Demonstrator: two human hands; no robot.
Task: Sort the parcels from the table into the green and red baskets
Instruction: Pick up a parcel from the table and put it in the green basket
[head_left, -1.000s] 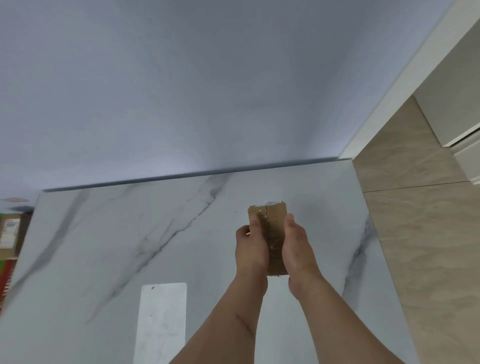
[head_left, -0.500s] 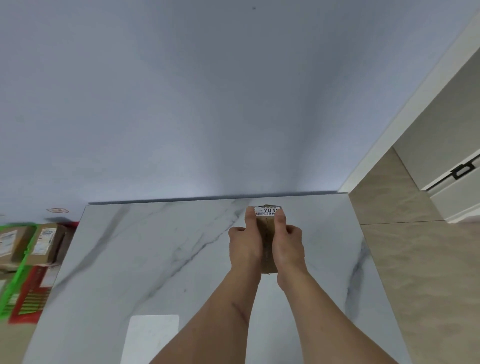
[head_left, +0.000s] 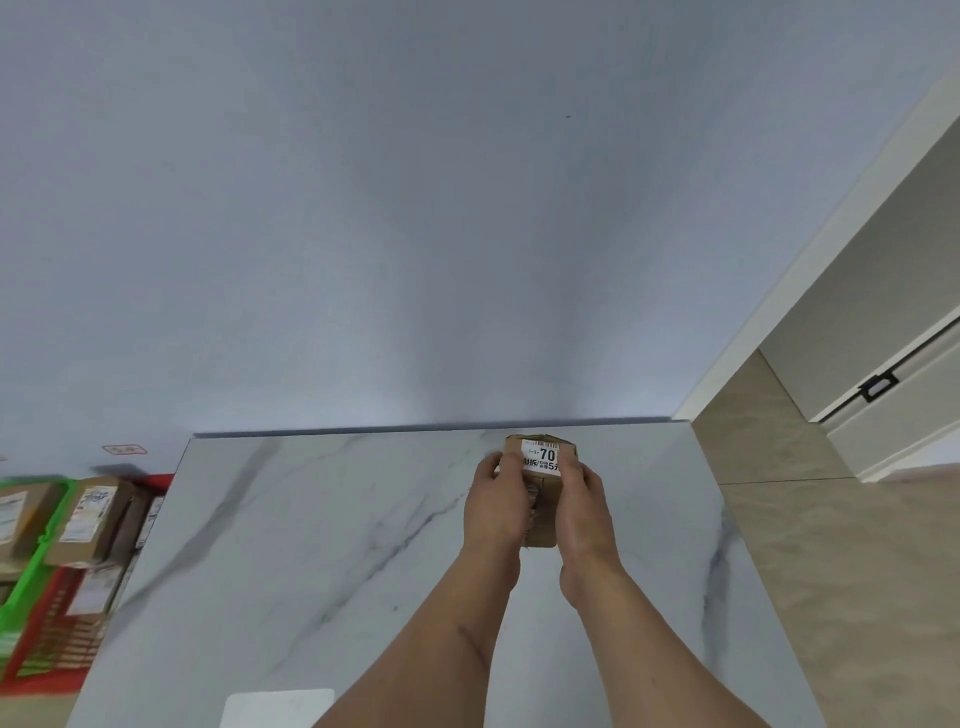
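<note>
A small brown cardboard parcel (head_left: 542, 464) with a white label reading "70" is held above the white marble table (head_left: 332, 545), near its far right part. My left hand (head_left: 496, 501) grips its left side and my right hand (head_left: 582, 506) grips its right side; the label faces me. On the floor at the far left stand a green basket (head_left: 31, 571) and a red basket (head_left: 62, 649), both holding several brown parcels.
A pale blue wall rises behind the table. Beige floor tiles (head_left: 831, 571) and a white door frame lie to the right. A bright reflection patch (head_left: 278, 707) shows on the table's near edge.
The parcel has been turned in both hands so its white label now faces me. The view has shifted left and up, bringing the green and red baskets into sight.
</note>
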